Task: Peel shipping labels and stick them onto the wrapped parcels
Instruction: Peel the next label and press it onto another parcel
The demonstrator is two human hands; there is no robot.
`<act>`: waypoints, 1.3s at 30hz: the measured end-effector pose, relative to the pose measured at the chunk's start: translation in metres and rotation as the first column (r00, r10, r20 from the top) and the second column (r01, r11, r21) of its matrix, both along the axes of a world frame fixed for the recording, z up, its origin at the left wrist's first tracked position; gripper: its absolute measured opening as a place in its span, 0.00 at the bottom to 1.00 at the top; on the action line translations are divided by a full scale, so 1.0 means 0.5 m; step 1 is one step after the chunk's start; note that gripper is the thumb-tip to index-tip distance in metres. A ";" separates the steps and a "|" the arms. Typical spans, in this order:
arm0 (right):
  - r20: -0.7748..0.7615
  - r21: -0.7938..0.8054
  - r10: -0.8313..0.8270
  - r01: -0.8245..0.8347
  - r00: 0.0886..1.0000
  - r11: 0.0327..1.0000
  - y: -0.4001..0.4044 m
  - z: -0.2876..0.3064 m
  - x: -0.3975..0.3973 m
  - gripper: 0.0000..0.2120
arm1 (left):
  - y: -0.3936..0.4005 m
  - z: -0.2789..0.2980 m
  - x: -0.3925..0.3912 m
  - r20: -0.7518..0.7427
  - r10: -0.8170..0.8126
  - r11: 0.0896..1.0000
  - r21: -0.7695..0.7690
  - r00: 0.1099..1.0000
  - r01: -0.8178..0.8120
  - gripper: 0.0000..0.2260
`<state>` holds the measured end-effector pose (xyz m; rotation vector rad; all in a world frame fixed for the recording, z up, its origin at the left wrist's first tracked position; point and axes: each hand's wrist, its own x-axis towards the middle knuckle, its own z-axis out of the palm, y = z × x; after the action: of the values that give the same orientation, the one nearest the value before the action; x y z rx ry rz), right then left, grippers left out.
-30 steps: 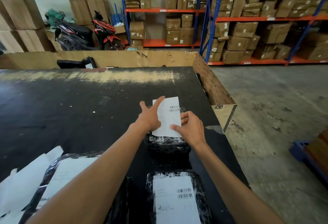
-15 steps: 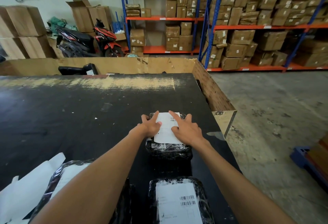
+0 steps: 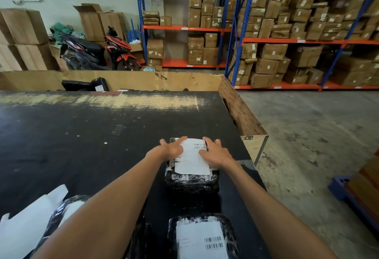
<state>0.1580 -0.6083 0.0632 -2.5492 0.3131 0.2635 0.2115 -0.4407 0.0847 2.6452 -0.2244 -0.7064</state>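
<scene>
Label: a white shipping label [image 3: 191, 159] lies flat on top of a black wrapped parcel [image 3: 191, 178], barcode toward the far end.
Parcel: sits on the black table [image 3: 82, 135], near its right edge, about midway between the near and far edges.
Left hand: the left hand [image 3: 171, 149] lies flat over the label's far-left corner, fingers straight and spread, pressing down; nothing is gripped.
Right hand: the right hand [image 3: 215, 152] lies flat over the label's right edge, fingers straight and spread, the thumb tip on the paper just below the barcode; nothing is gripped.
Label and fingers: the paper's middle and near end show bare between the two hands; its far corners lie under the fingers.
Near edge: a second wrapped parcel [image 3: 202, 238] with its own label lies at the table's near edge, right of centre.
Near-left corner: white backing sheets [image 3: 26, 226] lie beside another wrapped parcel [image 3: 61, 211], partly hidden by the left forearm.
</scene>
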 end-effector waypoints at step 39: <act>0.176 0.657 -0.210 0.044 0.962 0.753 -0.017 -0.061 -0.083 0.27 | 0.066 0.020 -0.039 -0.315 -0.111 0.955 -0.297 0.943 0.013 0.38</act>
<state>0.1163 -0.6170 0.0328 -1.8271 0.2456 -0.0046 0.1922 -0.4075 0.0948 2.2092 -0.2933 -1.0363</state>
